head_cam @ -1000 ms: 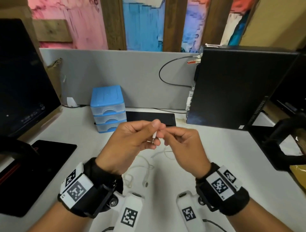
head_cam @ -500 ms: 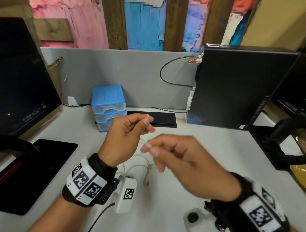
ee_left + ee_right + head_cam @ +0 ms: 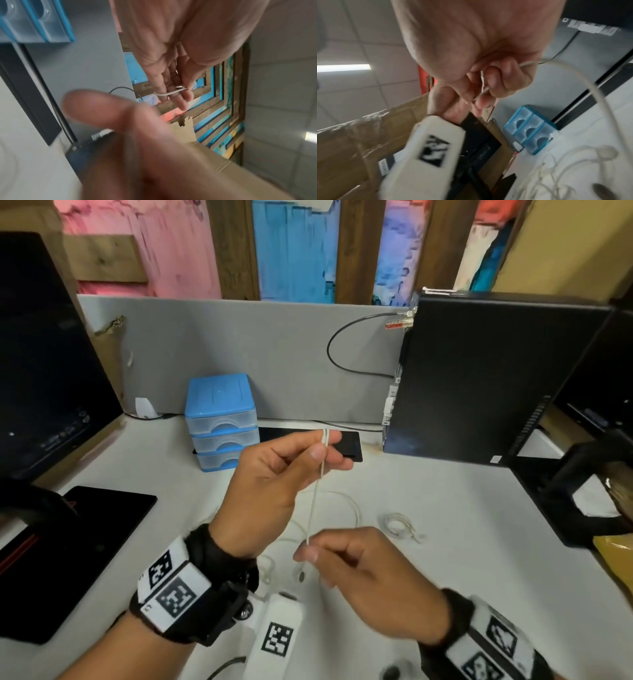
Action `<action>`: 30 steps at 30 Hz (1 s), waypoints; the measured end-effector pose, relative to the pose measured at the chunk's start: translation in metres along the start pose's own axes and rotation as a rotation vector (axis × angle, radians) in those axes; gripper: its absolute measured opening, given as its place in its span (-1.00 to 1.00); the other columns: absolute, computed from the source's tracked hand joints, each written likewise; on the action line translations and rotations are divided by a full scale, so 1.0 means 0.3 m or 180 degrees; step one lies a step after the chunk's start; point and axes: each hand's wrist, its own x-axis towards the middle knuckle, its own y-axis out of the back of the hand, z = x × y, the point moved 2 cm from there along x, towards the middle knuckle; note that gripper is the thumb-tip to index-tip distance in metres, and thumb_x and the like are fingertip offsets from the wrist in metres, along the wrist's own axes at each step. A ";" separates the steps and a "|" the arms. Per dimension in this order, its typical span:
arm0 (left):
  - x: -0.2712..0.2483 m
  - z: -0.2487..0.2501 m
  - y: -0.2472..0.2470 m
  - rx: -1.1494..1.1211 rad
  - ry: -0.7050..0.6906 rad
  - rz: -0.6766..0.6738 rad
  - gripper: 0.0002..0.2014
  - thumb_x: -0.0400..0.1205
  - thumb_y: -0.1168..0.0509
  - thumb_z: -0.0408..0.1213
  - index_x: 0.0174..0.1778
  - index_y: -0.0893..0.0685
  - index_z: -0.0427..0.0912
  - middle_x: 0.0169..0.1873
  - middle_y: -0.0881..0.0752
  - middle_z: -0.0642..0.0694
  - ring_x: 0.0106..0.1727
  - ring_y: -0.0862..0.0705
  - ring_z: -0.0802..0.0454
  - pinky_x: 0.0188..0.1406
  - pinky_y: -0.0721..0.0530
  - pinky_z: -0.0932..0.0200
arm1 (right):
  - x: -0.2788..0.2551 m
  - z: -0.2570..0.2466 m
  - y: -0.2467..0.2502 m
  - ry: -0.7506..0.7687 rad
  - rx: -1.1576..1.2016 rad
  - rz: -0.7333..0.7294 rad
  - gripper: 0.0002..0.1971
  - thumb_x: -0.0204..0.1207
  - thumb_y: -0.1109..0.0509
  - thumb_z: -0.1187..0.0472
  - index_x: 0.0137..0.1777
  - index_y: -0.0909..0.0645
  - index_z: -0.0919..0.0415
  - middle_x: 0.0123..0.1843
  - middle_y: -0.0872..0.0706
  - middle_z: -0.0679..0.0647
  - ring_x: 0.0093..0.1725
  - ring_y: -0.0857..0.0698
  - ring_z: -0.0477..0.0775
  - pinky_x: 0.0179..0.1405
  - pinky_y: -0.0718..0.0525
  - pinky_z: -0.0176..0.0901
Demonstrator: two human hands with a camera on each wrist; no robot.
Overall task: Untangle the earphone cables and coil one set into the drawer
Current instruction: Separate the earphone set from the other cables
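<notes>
A white earphone cable (image 3: 314, 498) runs taut between my two hands above the desk. My left hand (image 3: 323, 446) pinches its plug end between thumb and fingers; the left wrist view shows the cable (image 3: 169, 93) crossing those fingers. My right hand (image 3: 308, 551) is lower and nearer me, and pinches the cable (image 3: 485, 90) further down. The rest of this set, with its earbuds (image 3: 301, 575), lies slack on the desk under my hands. A second set (image 3: 397, 523) lies coiled on the desk to the right. The blue three-drawer unit (image 3: 221, 419) stands at the back, all drawers closed.
A dark monitor (image 3: 44, 364) stands at the left with a black pad (image 3: 78, 542) before it. A black computer tower (image 3: 486, 378) is at the right. A flat black device (image 3: 346, 445) lies behind my hands, against the grey partition (image 3: 239, 344).
My right hand slid down the cable toward me, away from the left hand, and the cable drew taut. My left hand rose slightly, still holding the plug end.
</notes>
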 end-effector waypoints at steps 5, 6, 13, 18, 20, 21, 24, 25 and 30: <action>-0.031 -0.061 -0.041 0.1178 -0.0108 -0.0422 -0.80 0.69 -0.26 -0.26 0.01 -0.81 -0.07 -0.08 -0.84 -0.04 0.15 -0.77 0.04 0.25 -0.65 -0.05 | -0.072 -0.122 0.104 0.0443 0.0041 0.0219 -0.78 0.71 -0.23 0.14 0.00 -0.73 0.04 -0.38 -0.62 -0.08 -0.36 -0.58 -0.05 -0.26 -0.56 -0.28; -0.045 -0.064 -0.063 0.1224 -0.0059 -0.0644 -0.78 0.71 -0.23 -0.28 0.00 -0.80 -0.09 -0.11 -0.83 -0.06 0.09 -0.77 0.00 0.21 -0.66 -0.09 | -0.073 -0.128 0.145 0.0553 0.0092 0.0510 -0.78 0.68 -0.24 0.17 -0.07 -0.73 0.08 -0.40 -0.61 -0.08 -0.37 -0.56 -0.04 -0.28 -0.54 -0.30; -0.078 -0.015 -0.131 -0.0416 0.0417 -0.1084 -0.76 0.71 -0.23 -0.35 0.16 -0.76 -0.30 -0.23 -0.76 -0.02 -0.06 -0.78 -0.02 0.21 -0.69 0.05 | -0.031 0.009 0.220 0.0584 0.0170 0.1404 -0.70 0.66 -0.28 0.26 -0.20 -0.72 -0.09 -0.39 -0.64 -0.22 -0.39 -0.53 -0.23 -0.31 -0.51 -0.44; -0.037 -0.015 -0.073 -0.0447 0.0206 -0.0286 -0.72 0.66 -0.20 -0.33 0.16 -0.79 -0.14 -0.17 -0.80 -0.05 0.09 -0.80 -0.12 0.21 -0.68 0.08 | -0.062 0.034 0.034 -0.0063 -0.0088 -0.0026 -0.77 0.71 -0.25 0.07 -0.03 -0.75 -0.01 -0.39 -0.57 0.00 -0.34 -0.57 0.11 -0.21 -0.59 0.00; -0.024 -0.040 -0.041 0.0487 -0.0139 -0.0080 -0.74 0.68 -0.21 -0.30 0.14 -0.79 -0.06 -0.11 -0.84 -0.01 0.18 -0.77 -0.04 0.33 -0.63 0.03 | -0.085 -0.020 0.033 0.0046 -0.0132 -0.0333 -0.77 0.74 -0.20 0.09 0.09 -0.71 0.04 -0.35 -0.62 -0.02 -0.32 -0.60 0.03 -0.20 -0.62 -0.12; -0.027 -0.056 -0.038 0.0900 -0.0240 -0.0098 -0.76 0.70 -0.21 -0.31 0.12 -0.79 -0.07 -0.09 -0.84 -0.01 0.20 -0.75 0.03 0.36 -0.60 0.05 | -0.093 -0.061 0.050 0.0145 -0.0063 -0.0340 -0.77 0.75 -0.19 0.09 0.10 -0.70 0.05 -0.35 -0.63 0.00 -0.33 -0.59 -0.04 -0.22 -0.60 -0.21; -0.048 -0.078 -0.057 0.1193 -0.0095 -0.0493 -0.76 0.72 -0.21 -0.34 0.10 -0.80 -0.19 -0.11 -0.83 0.02 0.11 -0.75 0.16 0.24 -0.59 0.22 | -0.096 -0.133 0.153 0.0549 0.0264 0.0419 -0.76 0.71 -0.22 0.10 -0.03 -0.70 0.13 -0.40 -0.59 0.06 -0.39 -0.51 -0.10 -0.31 -0.48 -0.32; -0.057 -0.075 -0.070 0.1080 0.0040 -0.0680 -0.75 0.71 -0.20 -0.33 0.10 -0.79 -0.23 -0.15 -0.83 0.02 0.07 -0.76 0.15 0.22 -0.59 0.25 | -0.091 -0.128 0.196 0.0645 0.0332 0.0815 -0.76 0.70 -0.24 0.13 -0.08 -0.70 0.17 -0.44 -0.55 0.07 -0.42 -0.48 -0.14 -0.36 -0.44 -0.39; -0.090 -0.009 -0.118 -0.0287 0.0560 -0.1248 -0.70 0.68 -0.15 -0.42 0.22 -0.74 -0.31 -0.24 -0.75 -0.11 -0.09 -0.77 -0.08 0.30 -0.66 -0.13 | -0.049 -0.020 0.257 0.0409 0.0335 0.1419 -0.75 0.67 -0.28 0.25 -0.18 -0.72 0.21 -0.49 -0.53 -0.03 -0.48 -0.41 -0.12 -0.45 -0.41 -0.40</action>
